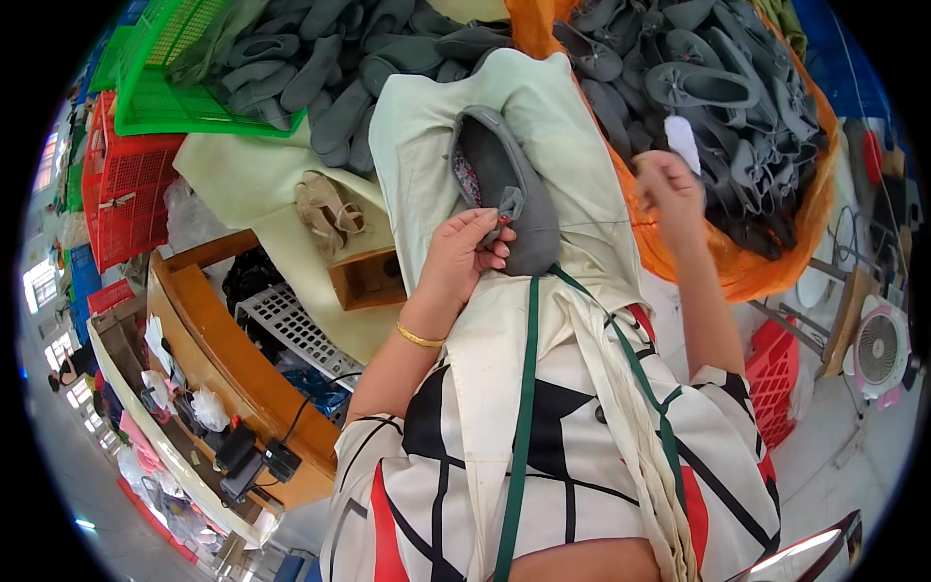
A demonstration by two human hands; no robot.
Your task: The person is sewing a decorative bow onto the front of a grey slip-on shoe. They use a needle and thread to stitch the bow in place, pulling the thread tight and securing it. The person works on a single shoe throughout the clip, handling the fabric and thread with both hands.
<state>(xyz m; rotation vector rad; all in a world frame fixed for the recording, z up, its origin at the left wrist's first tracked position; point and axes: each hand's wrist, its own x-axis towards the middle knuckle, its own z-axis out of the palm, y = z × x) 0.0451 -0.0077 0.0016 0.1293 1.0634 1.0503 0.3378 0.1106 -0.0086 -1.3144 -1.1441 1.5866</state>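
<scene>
A dark grey slip-on shoe (pixel 531 218) with a patterned lining rests on the pale cloth over my lap. My left hand (pixel 465 250) pinches the small grey bow (pixel 512 202) on the shoe's front, where a tiny red spot shows by the fingertips. Off to the right, my right hand (pixel 671 192) is raised apart from the shoe, its fingers curled together and slightly blurred. A faint thin line like thread runs from near the shoe toward it. What those fingers hold is too small to make out. A white, soft-looking piece (pixel 682 144) shows right at that hand's fingers.
An orange sack (pixel 742 276) full of grey shoes stands at the right. More grey shoes (pixel 335 97) lie beside a green crate (pixel 145 97) at the far left. Beige shoes (pixel 330 211) sit by a wooden drawer (pixel 369 281). A fan (pixel 881 349) stands far right.
</scene>
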